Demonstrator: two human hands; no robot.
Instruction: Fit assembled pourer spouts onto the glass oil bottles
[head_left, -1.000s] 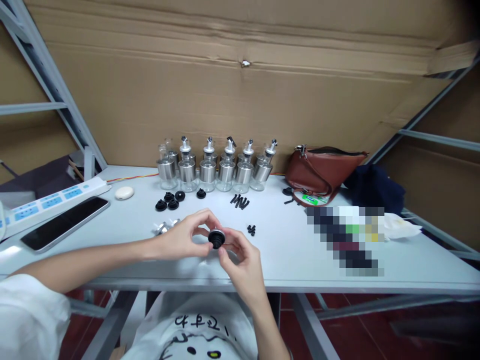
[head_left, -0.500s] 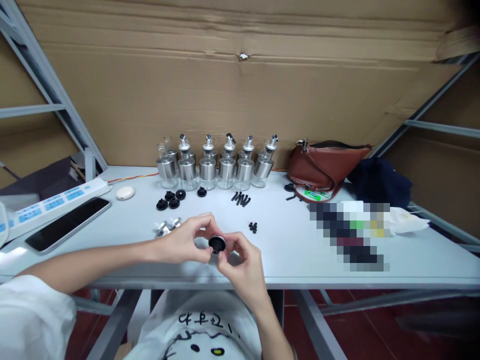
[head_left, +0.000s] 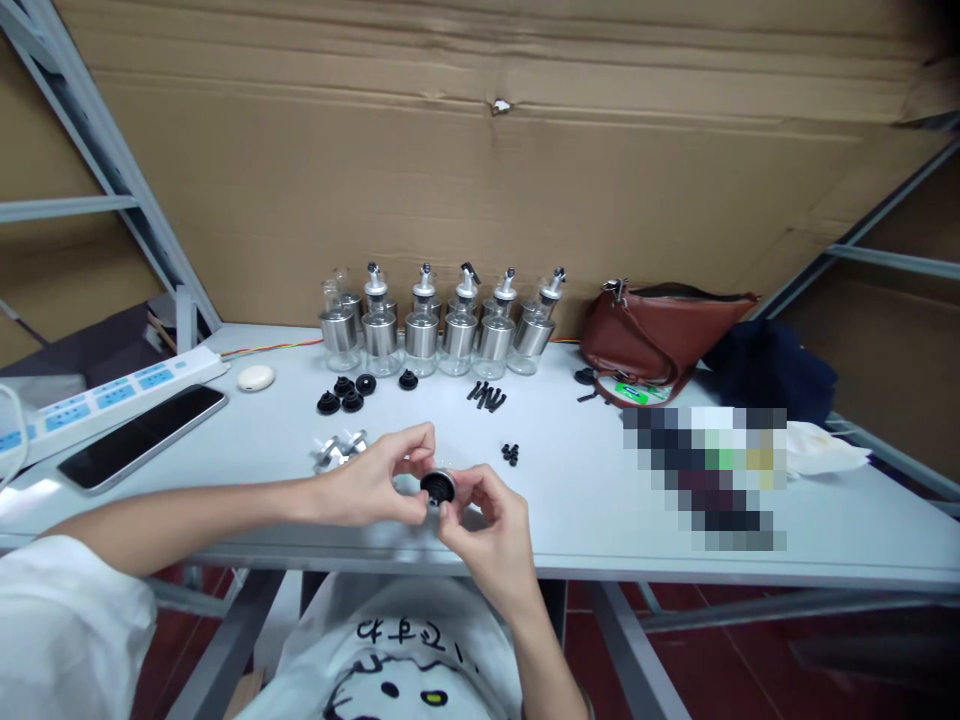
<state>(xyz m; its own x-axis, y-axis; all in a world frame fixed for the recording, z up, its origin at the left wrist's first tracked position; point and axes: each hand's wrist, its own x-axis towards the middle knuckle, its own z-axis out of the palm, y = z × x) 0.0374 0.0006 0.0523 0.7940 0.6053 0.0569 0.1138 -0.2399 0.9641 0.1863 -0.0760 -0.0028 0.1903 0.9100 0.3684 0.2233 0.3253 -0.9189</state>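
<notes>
Gripped between the fingers of both hands, over the surface [head_left: 577,500] near its front edge: a black ribbed stopper [head_left: 438,488] with a silver rim. Closed on its left side, the thumb and fingers of the left hand [head_left: 381,478]; on its right, those of the right hand [head_left: 493,527]. Directly between both sets of fingertips, neither hand clearly nearer. Long axis tipped toward the wearer, narrow end foremost, broad rim facing away. Just beyond the left wrist, metal pourer spouts [head_left: 330,455]; farther back, loose black stoppers [head_left: 352,400]. Beyond the right hand, small black caps [head_left: 511,455].
</notes>
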